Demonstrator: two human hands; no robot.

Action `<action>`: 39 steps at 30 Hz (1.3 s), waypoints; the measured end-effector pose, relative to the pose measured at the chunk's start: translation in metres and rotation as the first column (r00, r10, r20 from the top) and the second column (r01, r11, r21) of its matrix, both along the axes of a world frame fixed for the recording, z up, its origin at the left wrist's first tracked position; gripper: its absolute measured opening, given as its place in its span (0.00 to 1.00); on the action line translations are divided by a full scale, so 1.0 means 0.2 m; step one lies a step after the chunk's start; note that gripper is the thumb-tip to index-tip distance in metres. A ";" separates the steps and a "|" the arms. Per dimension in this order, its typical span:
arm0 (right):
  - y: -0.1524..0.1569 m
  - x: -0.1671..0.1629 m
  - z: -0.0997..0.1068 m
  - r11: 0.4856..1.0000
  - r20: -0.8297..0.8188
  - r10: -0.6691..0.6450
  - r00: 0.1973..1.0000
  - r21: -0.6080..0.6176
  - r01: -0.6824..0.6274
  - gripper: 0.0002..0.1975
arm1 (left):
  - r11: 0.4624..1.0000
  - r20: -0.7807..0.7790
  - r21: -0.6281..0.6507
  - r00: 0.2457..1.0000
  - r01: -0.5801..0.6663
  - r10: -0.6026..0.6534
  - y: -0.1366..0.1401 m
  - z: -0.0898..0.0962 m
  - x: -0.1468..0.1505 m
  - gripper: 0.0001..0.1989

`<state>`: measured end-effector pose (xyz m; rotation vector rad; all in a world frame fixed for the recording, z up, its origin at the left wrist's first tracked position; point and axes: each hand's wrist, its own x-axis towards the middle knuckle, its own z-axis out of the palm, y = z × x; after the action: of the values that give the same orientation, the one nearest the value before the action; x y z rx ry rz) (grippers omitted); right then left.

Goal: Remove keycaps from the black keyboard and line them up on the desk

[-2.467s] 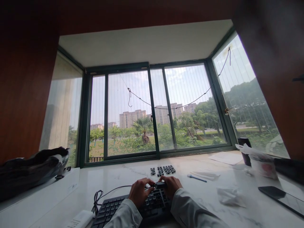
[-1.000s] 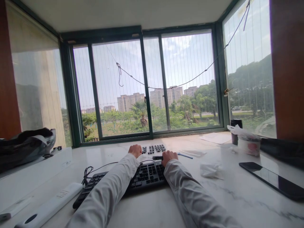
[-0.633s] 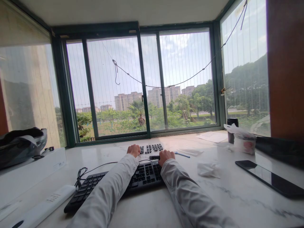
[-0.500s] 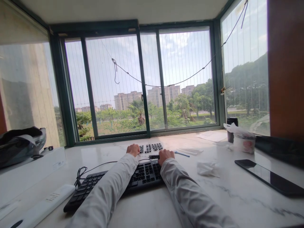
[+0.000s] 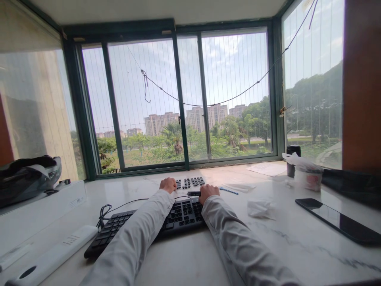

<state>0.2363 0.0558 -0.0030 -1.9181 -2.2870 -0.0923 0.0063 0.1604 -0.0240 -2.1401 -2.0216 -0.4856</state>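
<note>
A black keyboard [image 5: 181, 212] lies slantwise on the white marble desk [image 5: 190, 262], its cable [image 5: 105, 210] coiled at the left. Behind it is a cluster of several loose black keycaps [image 5: 190, 182]. My left hand [image 5: 168, 184] rests on the desk just left of those keycaps, fingers curled shut; whether anything is inside is hidden. My right hand [image 5: 208, 190] sits at the keyboard's far right corner, closed on a small dark tool [image 5: 193, 194] that sticks out to the left. Both forearms, in white sleeves, lie across the keyboard.
A crumpled tissue [image 5: 262, 208], blue pen [image 5: 229, 190], dark phone [image 5: 336, 220], bagged cup [image 5: 303, 174] and papers [image 5: 268, 169] lie at the right. A white box [image 5: 41, 210] with a black bag [image 5: 26, 178] and a long white device [image 5: 50, 254] are at the left. Windows [image 5: 190, 99] stand behind.
2.5 s ago both hands were together on the dark tool at the keyboard's edge. My left hand has since reached to the loose keycaps; in the last second both hands stay almost still.
</note>
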 end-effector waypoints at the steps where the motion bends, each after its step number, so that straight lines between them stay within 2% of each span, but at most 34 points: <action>1: 0.00 0.00 0.00 1.000 0.002 0.006 1.000 0.009 -0.006 0.16 | 1.000 0.003 0.003 1.000 0.002 -0.002 -0.01 0.00 0.00 0.05; 7: 0.01 0.00 0.00 0.998 0.005 0.025 1.000 0.049 -0.026 0.13 | 0.999 0.011 0.032 1.000 0.009 -0.009 -0.07 0.04 -0.04 0.05; 12: 0.00 0.00 0.00 0.999 0.007 0.014 1.000 0.049 -0.015 0.13 | 0.997 0.012 0.064 0.999 0.034 -0.035 -0.18 0.08 -0.05 0.06; 18: -0.01 -0.01 0.00 0.998 -0.003 0.020 1.000 0.063 -0.020 0.13 | 0.992 0.013 0.085 0.995 0.095 -0.097 -0.40 0.14 -0.05 0.07; 22: -0.01 -0.01 -0.01 0.997 -0.016 0.022 1.000 0.080 -0.021 0.12 | 0.976 0.049 0.067 0.976 0.208 -0.211 -0.59 0.18 -0.06 0.09; 28: -0.01 -0.03 -0.04 0.998 -0.076 0.018 0.997 0.060 -0.013 0.15 | 0.919 0.159 0.100 0.906 0.381 -0.393 -0.76 0.13 -0.07 0.13; 35: -0.03 -0.08 -0.05 0.983 -0.128 0.089 0.988 0.168 -0.067 0.12 | 0.843 0.257 0.031 0.811 0.537 -0.526 -0.80 0.11 -0.10 0.16; 39: -0.07 -0.13 -0.05 0.980 -0.197 0.111 0.974 0.187 -0.074 0.13 | 0.797 0.300 0.005 0.760 0.604 -0.577 -0.80 0.11 -0.11 0.18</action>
<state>0.2104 0.0419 -0.0124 -1.6480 -2.1482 -0.0795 -0.0158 0.0011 -0.0019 -2.9144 -1.4405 -0.8417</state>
